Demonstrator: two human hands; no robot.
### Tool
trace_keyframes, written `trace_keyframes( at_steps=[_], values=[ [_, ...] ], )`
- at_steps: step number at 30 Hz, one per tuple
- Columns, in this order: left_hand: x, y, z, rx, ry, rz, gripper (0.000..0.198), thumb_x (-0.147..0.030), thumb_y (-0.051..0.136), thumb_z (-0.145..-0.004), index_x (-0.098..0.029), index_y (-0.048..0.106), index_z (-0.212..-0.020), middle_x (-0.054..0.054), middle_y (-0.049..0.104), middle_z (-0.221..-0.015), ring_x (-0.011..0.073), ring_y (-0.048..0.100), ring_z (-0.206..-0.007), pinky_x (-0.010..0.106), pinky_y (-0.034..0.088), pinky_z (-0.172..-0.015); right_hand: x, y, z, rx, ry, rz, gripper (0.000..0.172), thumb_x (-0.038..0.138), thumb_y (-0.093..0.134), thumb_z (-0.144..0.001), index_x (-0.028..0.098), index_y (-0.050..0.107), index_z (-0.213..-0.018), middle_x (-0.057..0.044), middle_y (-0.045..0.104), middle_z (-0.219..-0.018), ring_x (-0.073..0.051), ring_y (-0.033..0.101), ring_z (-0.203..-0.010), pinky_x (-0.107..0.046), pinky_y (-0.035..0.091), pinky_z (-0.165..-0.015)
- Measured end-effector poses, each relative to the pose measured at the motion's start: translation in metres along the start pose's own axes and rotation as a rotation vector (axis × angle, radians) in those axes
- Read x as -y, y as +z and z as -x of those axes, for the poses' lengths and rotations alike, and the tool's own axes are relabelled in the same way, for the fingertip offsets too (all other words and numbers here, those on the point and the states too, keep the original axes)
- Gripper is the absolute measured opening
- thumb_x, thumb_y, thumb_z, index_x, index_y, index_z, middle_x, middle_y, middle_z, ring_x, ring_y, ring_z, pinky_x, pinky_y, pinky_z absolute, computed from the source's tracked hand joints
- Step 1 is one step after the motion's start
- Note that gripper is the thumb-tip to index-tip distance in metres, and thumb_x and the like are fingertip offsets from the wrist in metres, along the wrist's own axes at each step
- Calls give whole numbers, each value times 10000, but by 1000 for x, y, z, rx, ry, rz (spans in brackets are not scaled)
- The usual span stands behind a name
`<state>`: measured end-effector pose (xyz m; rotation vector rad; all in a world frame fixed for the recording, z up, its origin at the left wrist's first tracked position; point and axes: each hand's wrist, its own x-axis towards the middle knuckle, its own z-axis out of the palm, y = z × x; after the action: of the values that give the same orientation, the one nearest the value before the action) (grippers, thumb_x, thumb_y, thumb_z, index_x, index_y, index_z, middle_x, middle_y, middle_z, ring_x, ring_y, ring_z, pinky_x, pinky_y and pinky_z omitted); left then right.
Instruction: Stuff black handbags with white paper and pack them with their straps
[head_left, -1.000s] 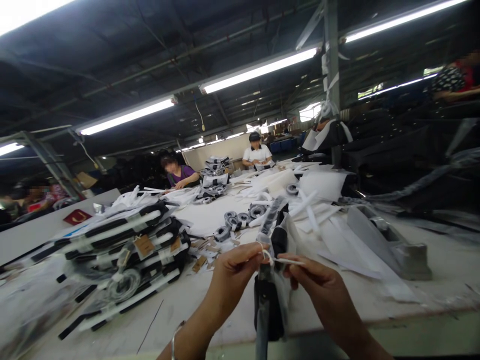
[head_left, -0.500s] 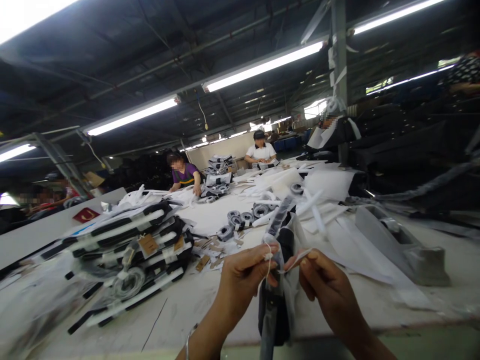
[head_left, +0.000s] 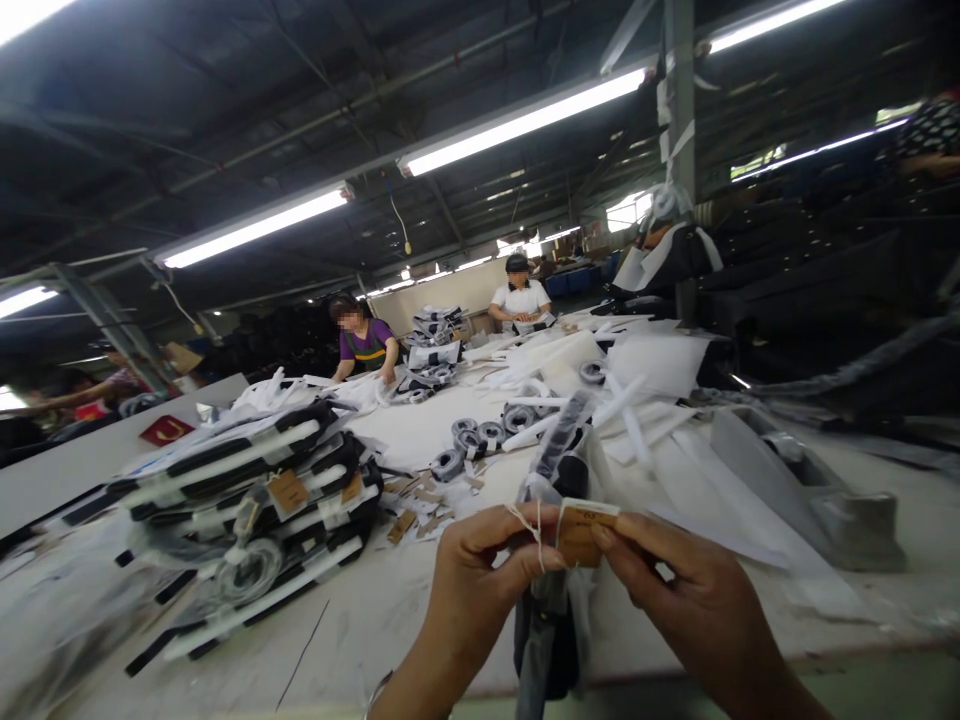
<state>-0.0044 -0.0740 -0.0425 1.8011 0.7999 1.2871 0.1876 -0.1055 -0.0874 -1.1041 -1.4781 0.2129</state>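
Thumb and fingers of my left hand [head_left: 480, 575] pinch a thin white string [head_left: 537, 530] that ends in a loop. A brown cardboard tag [head_left: 582, 536] with dark print hangs on this string; my right hand [head_left: 686, 575] grips its right side between thumb and forefinger. Directly beneath both hands, a black item [head_left: 571, 640] with a plastic-wrapped strap [head_left: 534, 660] lies across the front edge of the table. My hands cover part of it.
To the left is a stack of black wrapped items [head_left: 262, 470], one with a brown tag. Wrapped coils [head_left: 469, 438], paper scraps and white sheets cover the table's middle. A grey tape dispenser [head_left: 806, 490] stands right. Two people [head_left: 366, 335] work across the table.
My right hand has turned the tag so its printed brown face shows, where before only a thin pale edge was visible. My hands have come closer together.
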Motion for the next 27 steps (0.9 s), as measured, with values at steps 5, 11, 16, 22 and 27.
trace_keyframes(
  at_steps=[5,11,16,22,27],
  values=[
    [-1,7,1,-89,-46,-13,211,-228,794,-774,-303,793,-971,-28,784,-908,150,727,-832,186,556,-760,15,-10,-12,167,-174,81,207,274,559,-946,223,757,-980,-27,759,-825,-146,722,-723,-181,551,-674],
    [-5,13,2,-92,143,-153,229,-171,785,-782,-278,775,-985,-14,779,-950,152,726,-873,221,563,-818,18,-8,-19,360,-196,79,258,211,487,-974,243,725,-1069,-32,745,-936,-152,709,-861,-214,527,-746],
    [-13,8,-1,12,385,-419,201,-157,739,-840,-241,735,-1023,12,755,-979,138,699,-888,218,547,-804,20,-7,-25,486,-62,-34,248,237,475,-992,220,707,-905,-15,693,-831,-146,639,-780,-235,466,-719],
    [-20,8,8,102,574,-701,160,-95,575,-932,-190,673,-1015,47,733,-965,156,646,-843,246,539,-772,10,-4,-28,660,371,-521,395,506,527,-970,158,714,-990,19,507,-634,-106,438,-588,-219,344,-547],
    [-26,15,12,198,692,-758,172,-105,520,-960,-150,642,-1073,83,720,-1042,177,642,-1010,268,533,-911,15,6,-27,618,640,-1058,477,521,617,-920,203,605,-1275,76,414,-562,-46,251,-445,-183,187,-439]
  ],
)
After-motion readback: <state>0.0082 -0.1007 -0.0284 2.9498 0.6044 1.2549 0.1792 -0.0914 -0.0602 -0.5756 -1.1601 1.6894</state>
